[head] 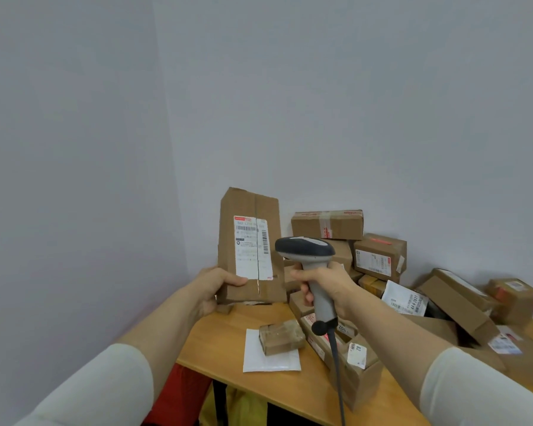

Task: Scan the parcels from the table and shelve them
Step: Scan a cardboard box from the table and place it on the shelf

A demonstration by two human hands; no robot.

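**Corner of a grey-walled room, sorting under way.** A wooden table (222, 339) pushed to the wall carries a heap of cardboard parcels (379, 253), boxes lying at all angles, most w/ white labels. No shelf in sight from here.

Above the table's near-left end, the carton (243, 204) being scanned is held upright, clear of the tabletop. It is a tall, narrow brown box, taped down the middle, label side toward the person. Its top edge looks dented and the tape seam puckered, so I'd judge thin board, prob. light: one hand carries it w/o visible strain. It seems stiff enough to hold by one end, but squeezing the broad faces could buckle it. Best grip is the btm corners, as now, leaving the barcodes uncovered.

The handheld scanner (305, 249), dark head on a grey handle, sits just right of the carton, nose aimed at the label. Its cable (336, 364) hangs down past the parcels.

L hand (211, 287) grasps the carton's lower-left corner, thumb on the front at the label's btm corner, fingers hidden behind. R hand (330, 284) is clenched round the scanner handle. Trigger pressed or not, can't tell.

On the table below, a flat white mailer (268, 362) lies under a small tape-wrapped packet (282, 336).

The shipping label (250, 256) is white, barcodes up top and down the right side, text too small to read.
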